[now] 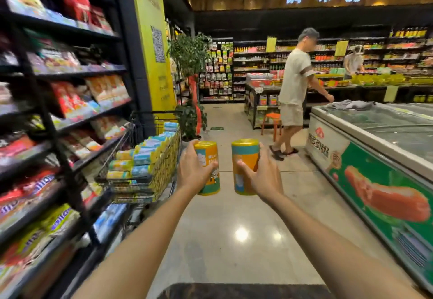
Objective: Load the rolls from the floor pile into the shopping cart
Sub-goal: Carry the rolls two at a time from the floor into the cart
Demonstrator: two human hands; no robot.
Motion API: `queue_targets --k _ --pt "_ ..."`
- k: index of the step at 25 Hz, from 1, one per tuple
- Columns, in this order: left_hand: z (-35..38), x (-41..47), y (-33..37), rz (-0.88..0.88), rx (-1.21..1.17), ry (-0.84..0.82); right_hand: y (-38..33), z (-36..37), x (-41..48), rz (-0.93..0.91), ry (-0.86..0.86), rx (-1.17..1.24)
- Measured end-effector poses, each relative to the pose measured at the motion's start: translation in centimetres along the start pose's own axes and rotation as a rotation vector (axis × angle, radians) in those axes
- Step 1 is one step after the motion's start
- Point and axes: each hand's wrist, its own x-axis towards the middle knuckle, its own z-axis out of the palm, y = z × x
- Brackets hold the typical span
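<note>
I've got left hand [191, 174] gripping left roll [212, 179], right hand [264, 179] gripping right roll [246, 153], both upright. Cart [167, 165] sits fwd-left, so left hand's nearer.

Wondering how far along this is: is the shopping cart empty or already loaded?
Loaded, nearly full: stacked rolls fill the shopping cart up to its wire rim. How many lie underneath cannot be told.

Both forearms bare to the elbow, slim. Left hand [193, 172] & right hand [263, 178] bare too. Dark mottled strip at bottom edge, poss. clothing, can't tell.
</note>
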Motion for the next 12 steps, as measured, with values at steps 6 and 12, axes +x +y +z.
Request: queue_targets --k 6,12 --pt "-0.7 8.9 -9.0 -0.088 0.071 0.091 -1.5 12.1 7.0 -0.05 -0.126 0.049" --pt "4.5 20.6 -15.3 -0.151 0.118 0.166 1.3 21.3 19.9 -0.122 -0.219 0.064"
